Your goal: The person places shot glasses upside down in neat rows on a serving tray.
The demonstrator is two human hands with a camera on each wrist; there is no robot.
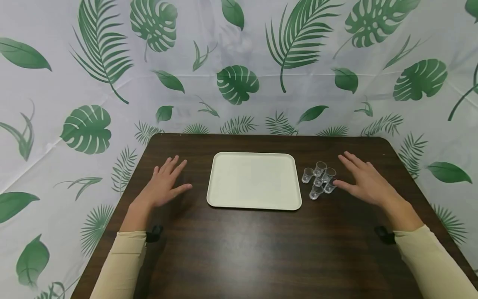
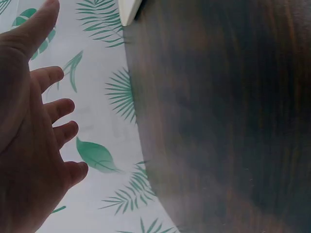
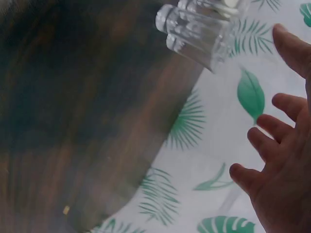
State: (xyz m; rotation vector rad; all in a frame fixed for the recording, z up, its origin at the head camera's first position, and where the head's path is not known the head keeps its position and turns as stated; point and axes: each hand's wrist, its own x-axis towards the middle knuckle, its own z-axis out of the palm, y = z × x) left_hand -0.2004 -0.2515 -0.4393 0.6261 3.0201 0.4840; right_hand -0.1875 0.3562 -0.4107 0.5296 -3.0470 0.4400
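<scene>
My left hand [image 1: 161,185] is held out over the table's left side, its fingers spread and holding nothing. On the other side, my right hand [image 1: 367,180] reaches forward with fingers extended, also holding nothing. Its thumb overlaps the edge of a cluster of small clear shot glasses [image 1: 316,191] in the head view. Several of these glasses stand upright close together, just right of a cream rectangular tray [image 1: 254,180] whose surface is bare. In the right wrist view the glasses [image 3: 197,34] show at the top, apart from the fingers. A tray corner [image 2: 128,10] appears in the left wrist view.
The dark wood-grain table [image 1: 239,253] has rounded far corners. Behind it and down both sides hangs a white cloth [image 1: 194,37] printed with green leaves. Dark straps [image 1: 154,234] sit at both wrists, below beige sleeves.
</scene>
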